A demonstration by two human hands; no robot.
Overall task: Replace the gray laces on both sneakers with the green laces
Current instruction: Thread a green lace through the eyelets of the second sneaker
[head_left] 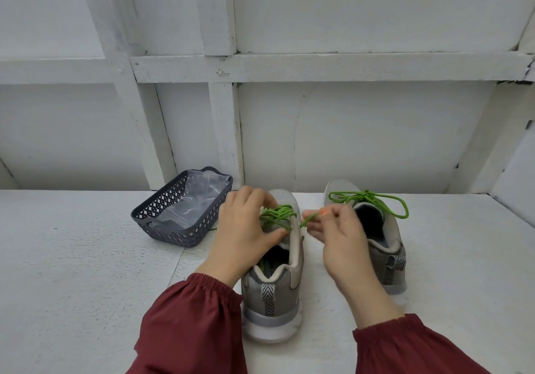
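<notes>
We're on the near sneaker (273,284), heel toward us on the white table (72,258), its green lace (279,214) a round cord crisscrossing the top. Our left hand (246,229) curls over the lacing and grips it, hiding the eyelets (toe half-covered too). Our right hand (338,240) pinches the lace's loose end. Just beside stands the other sneaker (388,246), grey mesh, with its tied lace (373,200) looped wide. Farther left, a dark lattice basket (162,214) holds crinkled clear plastic (199,200).
</notes>
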